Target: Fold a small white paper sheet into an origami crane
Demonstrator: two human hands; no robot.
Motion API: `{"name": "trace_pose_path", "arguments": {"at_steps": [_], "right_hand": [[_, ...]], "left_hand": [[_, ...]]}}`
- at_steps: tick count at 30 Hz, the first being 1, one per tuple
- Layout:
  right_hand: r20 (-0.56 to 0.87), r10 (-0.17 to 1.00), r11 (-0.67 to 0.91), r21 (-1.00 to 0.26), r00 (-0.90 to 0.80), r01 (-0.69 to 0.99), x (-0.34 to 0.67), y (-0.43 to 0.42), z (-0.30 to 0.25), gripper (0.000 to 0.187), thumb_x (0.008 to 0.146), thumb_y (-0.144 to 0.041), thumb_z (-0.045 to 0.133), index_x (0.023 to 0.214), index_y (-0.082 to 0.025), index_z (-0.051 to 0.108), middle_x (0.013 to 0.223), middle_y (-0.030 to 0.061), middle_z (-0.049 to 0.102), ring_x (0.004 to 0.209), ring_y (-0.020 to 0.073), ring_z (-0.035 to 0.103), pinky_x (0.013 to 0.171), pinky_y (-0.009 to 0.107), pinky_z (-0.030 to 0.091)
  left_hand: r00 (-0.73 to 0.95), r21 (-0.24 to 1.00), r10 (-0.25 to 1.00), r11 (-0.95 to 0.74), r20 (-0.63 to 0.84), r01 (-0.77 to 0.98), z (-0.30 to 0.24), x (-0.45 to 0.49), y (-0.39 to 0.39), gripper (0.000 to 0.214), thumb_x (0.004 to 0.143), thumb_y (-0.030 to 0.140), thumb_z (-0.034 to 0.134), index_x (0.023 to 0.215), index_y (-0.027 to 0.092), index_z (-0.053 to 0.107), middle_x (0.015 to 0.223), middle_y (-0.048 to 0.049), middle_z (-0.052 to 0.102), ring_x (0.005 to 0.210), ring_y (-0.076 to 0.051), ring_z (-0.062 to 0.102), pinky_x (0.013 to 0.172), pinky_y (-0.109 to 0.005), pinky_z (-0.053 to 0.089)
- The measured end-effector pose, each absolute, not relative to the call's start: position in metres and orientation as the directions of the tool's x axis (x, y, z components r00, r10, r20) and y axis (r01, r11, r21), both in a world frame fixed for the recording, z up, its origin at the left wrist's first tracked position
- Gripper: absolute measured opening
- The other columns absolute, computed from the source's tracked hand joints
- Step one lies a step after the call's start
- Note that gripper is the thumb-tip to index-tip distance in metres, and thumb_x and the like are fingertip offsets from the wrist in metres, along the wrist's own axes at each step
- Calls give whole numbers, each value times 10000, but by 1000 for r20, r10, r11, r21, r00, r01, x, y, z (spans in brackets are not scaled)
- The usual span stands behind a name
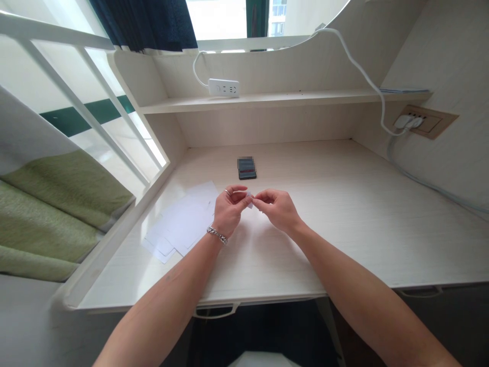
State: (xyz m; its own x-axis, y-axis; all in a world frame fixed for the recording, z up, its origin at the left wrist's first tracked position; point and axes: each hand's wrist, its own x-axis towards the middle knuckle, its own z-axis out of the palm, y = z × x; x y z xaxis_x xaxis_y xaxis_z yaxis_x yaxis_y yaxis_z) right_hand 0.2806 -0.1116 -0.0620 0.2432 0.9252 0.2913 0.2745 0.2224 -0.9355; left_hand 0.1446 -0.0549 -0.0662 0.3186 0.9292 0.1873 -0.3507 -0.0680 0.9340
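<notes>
Between my two hands, over the middle of the desk, is a small piece of white paper (249,199), mostly covered by fingers. My left hand (228,206), with a ring and a chain bracelet at the wrist, pinches it between thumb and fingers. From the other side my right hand (278,206) pinches its right edge with thumb and forefinger. How the piece is folded is too small to make out. Several white paper sheets (183,219) lie overlapping on the desk, left of my left hand. Beyond my hands rests a dark phone (247,168), its screen blurred.
The pale wooden desk (362,219) has a raised shelf (275,99) along its back. A white power strip (223,87) sits on that shelf. On the right wall, white plugs (408,122) fill a socket, with cables hanging down. A white railing (76,102) borders the left side.
</notes>
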Motion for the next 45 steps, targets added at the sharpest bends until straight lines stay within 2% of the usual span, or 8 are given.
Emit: {"name": "trace_pose_path", "arguments": {"at_steps": [9, 14, 18, 21, 26, 32, 45], "right_hand": [[152, 954, 133, -987, 257, 89, 279, -107, -61, 237, 734, -383, 668, 756, -147, 675, 672, 34, 644, 598, 143, 581, 543, 267, 483], [209, 950, 180, -973, 233, 143, 281, -107, -64, 322, 747, -474, 670, 771, -153, 678, 679, 40, 640, 596, 147, 575, 532, 272, 481], [240, 944, 203, -964, 228, 172, 283, -105, -69, 313, 773, -463, 649, 802, -153, 678, 677, 41, 640, 590, 148, 572, 543, 279, 477], [249, 944, 201, -955, 217, 219, 284, -104, -71, 286, 801, -441, 614, 790, -159, 657, 669, 36, 634, 598, 150, 574, 561, 284, 474], [261, 937, 187, -936, 232, 298, 284, -104, -72, 230, 829, -401, 565, 766, -182, 598, 673, 16, 616, 613, 144, 567, 580, 279, 474], [202, 958, 164, -968, 201, 190, 285, -106, -67, 244, 804, -409, 599, 806, -166, 624, 698, 28, 630, 619, 149, 585, 570, 280, 487], [229, 951, 197, -966, 208, 165, 286, -106, -65, 238, 764, -385, 643, 821, -155, 673, 718, 45, 663, 634, 154, 599, 571, 286, 504]], "left_hand": [[232, 931, 958, -79, 170, -357, -66, 149, -57, 434, 593, 200, 825, 891, 159, 513, 660, 12, 667, 567, -108, 605, 593, -255, 462], [243, 934, 962, -32, 125, -355, -67, 146, -55, 477, 545, 220, 872, 907, 128, 576, 733, -46, 718, 642, -142, 655, 665, -292, 499], [279, 943, 955, -2, 100, -334, -69, 145, -53, 475, 542, 256, 883, 919, 98, 641, 788, -90, 734, 688, -161, 668, 715, -321, 513], [298, 945, 950, 7, 96, -327, -70, 145, -52, 519, 531, 258, 889, 966, 102, 652, 800, -86, 732, 685, -160, 666, 715, -329, 516], [330, 945, 941, 41, 73, -324, -71, 144, -51, 499, 520, 255, 891, 939, 116, 657, 763, -55, 713, 673, -151, 657, 695, -319, 516], [360, 948, 929, 40, 81, -315, -70, 140, -49, 500, 548, 249, 880, 963, 117, 633, 727, -40, 706, 627, -135, 640, 645, -295, 495], [373, 959, 916, -44, 150, -278, -68, 140, -52, 464, 550, 242, 877, 929, 111, 643, 718, -53, 705, 649, -153, 655, 651, -300, 515]]}}
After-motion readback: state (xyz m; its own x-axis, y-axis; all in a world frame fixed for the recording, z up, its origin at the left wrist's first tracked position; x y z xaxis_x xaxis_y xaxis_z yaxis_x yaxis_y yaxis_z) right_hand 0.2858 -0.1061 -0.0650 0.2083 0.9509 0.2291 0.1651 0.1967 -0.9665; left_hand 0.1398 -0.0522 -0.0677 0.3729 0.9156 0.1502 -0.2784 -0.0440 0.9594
